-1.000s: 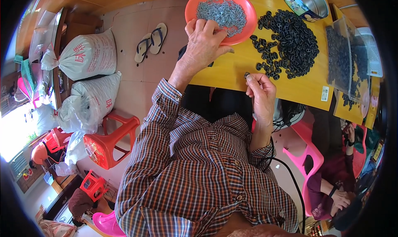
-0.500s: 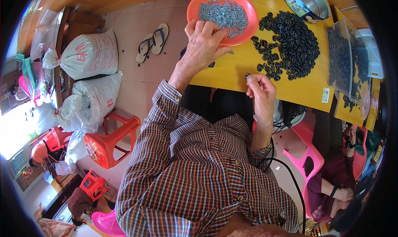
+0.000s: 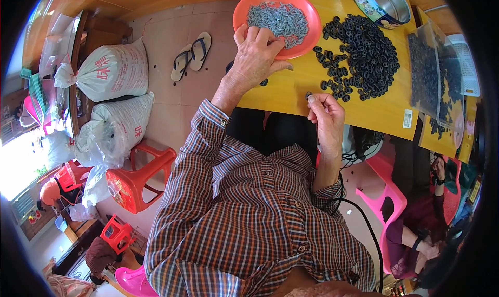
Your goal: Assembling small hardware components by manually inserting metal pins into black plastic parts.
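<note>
My left hand reaches over the near rim of a round orange-red bowl, which holds a heap of small grey screw-like pieces. Its fingers bend down at the bowl with the tips partly hidden, while the thumb sticks out to the right, apart from them. Between the thumb and fingertips of my right hand is a small black part, just above the table's near edge. Beyond that hand lies a pile of black two-holed plastic parts, with several scattered on its left side.
The yellow table also bears a round metal tin and clear plastic containers with black pieces. A red stool, white sacks and slippers are to the left. Another person sits at right.
The view has shifted slightly. Both hands keep nearly the same places: the left at the bowl, the right still pinching the black part.
</note>
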A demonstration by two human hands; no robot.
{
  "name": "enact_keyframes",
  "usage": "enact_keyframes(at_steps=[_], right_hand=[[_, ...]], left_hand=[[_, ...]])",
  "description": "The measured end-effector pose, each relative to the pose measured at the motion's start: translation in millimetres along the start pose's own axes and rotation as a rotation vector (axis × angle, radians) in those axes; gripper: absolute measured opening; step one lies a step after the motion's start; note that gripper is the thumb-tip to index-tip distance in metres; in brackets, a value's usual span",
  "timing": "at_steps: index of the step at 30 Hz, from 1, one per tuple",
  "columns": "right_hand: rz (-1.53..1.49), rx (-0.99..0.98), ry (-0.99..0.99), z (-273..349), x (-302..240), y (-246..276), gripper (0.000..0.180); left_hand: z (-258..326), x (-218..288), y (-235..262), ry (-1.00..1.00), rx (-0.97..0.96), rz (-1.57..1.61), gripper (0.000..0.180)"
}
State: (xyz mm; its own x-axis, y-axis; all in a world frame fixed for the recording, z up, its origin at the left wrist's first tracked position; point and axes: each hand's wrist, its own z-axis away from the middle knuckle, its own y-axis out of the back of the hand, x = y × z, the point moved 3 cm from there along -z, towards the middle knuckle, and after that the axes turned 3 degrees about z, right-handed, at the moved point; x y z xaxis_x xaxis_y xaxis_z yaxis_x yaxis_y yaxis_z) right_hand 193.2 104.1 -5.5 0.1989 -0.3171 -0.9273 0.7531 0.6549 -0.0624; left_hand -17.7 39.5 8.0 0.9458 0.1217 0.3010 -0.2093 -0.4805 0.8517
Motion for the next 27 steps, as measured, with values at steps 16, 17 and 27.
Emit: enact_keyframes(at_steps=[16,17,27], right_hand=[[0.012,0.012,-0.001,0.5,-0.7,0.4,0.015],[-0.003,0.010,0.009,0.4,-1.5,-0.1,0.014],[-0.026,0.047,0.012,2.0,1.6,0.4,0.012]], left_hand=[[6.7,1.0,3.4,-0.030,0.077,0.116,0.016],[7.4,1.3,3.6,-0.038,0.090,0.108,0.014],[14.1,19.1,13.2,-0.030,0.167,0.091,0.012]])
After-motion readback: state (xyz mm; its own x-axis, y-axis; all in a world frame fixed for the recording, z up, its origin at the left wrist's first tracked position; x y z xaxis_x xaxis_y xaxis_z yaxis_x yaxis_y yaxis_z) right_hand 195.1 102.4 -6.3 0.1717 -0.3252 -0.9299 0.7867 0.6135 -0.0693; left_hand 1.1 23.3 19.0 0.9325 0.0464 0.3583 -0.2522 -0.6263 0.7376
